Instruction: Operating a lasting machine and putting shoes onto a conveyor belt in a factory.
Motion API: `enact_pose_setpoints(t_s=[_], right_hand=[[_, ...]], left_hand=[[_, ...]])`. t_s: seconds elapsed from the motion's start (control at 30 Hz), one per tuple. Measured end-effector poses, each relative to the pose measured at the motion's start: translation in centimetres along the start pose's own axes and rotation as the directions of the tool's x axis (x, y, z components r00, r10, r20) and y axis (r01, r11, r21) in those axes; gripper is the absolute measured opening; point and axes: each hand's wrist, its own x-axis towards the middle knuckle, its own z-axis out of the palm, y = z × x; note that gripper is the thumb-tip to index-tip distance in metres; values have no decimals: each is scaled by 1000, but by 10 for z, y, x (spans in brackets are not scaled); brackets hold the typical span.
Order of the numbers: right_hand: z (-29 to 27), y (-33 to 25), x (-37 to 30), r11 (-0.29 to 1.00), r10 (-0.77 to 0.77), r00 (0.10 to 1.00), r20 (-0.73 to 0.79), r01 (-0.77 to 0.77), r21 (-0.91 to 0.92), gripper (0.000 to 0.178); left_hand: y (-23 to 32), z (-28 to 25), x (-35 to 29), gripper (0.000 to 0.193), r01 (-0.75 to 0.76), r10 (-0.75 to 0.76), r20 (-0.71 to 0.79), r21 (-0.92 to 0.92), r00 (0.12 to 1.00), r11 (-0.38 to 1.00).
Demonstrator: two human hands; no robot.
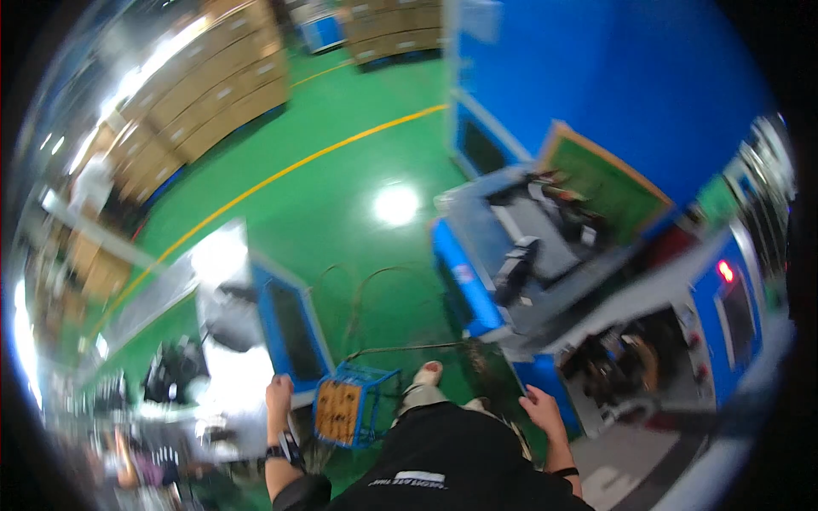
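Hands free between desk and machine

The person stands on a glossy green floor. The left hand is loosely curled beside a shiny pale desk bearing dark, blurred items; whether it grips something small cannot be told. The right hand has thumb and fingers apart and seems to hold nothing, just short of a blue-and-grey machine with a dark recess and a lit red indicator.

A blue metal-framed stool with a tan, dark-holed seat stands near the left hand, apparently untouched. The moment looks like a pause or a walk between stations; any grasp from here would call for reaching in and closing the fingers.

White lettering crosses the black cloth shirt. Small pale labels dot the stacked brown cardboard cartons, too tiny to read, and a pale sheet on the tall blue cabinet is illegible.
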Motion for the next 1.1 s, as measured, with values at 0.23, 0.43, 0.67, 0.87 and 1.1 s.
enact_pose_setpoints(t_s=[0.23, 0.43, 0.67, 0.87, 1.1], right_hand=[[-86, 72, -48, 964, 121, 899, -420, -5, 268, 49], [-103, 80, -38, 935, 189, 828, -528, 14, 355, 39], [-95, 49, -54, 882, 100, 874, -476, 143, 448, 42], [-112, 70, -63, 875, 357, 735, -576, -47, 482, 41], [-190, 13, -17, 862, 387, 364, -847, 181, 473, 29]], left_hand=[[269, 139, -72, 51, -548, 503, 390, 3, 771, 837], [431, 193, -100, 79, -822, 665, 511, 169, 545, 544], [567, 284, -50, 59, -814, 731, 368, 167, 575, 556], [628, 287, 11, 35, -756, 681, 355, 136, 641, 641], [680, 206, 65, 39, -744, 707, 277, 43, 651, 667]])
